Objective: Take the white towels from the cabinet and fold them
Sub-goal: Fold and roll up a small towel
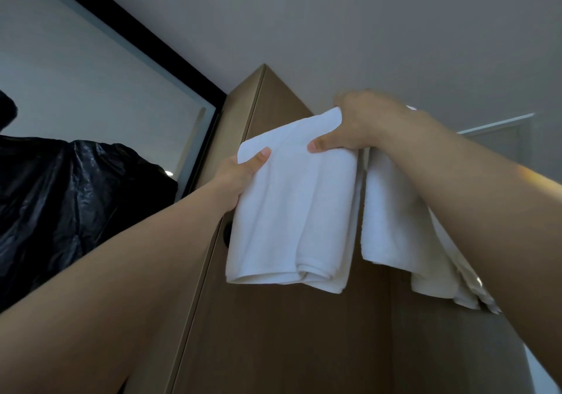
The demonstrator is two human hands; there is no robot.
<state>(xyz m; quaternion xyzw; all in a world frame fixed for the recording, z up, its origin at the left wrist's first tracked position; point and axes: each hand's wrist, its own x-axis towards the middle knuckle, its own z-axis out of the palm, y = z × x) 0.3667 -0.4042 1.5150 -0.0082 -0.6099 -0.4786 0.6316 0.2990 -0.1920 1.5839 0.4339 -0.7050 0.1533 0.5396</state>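
Observation:
The view tilts upward at a tall wooden cabinet (273,317). A white towel (292,211) hangs in front of it, held up by both hands. My left hand (240,177) pinches its upper left corner, thumb on the front. My right hand (355,126) grips the upper right edge, thumb pressed on the cloth. More white towel cloth (395,229) hangs under my right forearm, partly hidden by the arm; whether it is a separate towel I cannot tell.
A black plastic bag (76,205) bulges at the left, beside a black-framed pane (152,44). The grey ceiling (365,28) fills the top. A pale door frame (498,126) shows at the right behind my arm.

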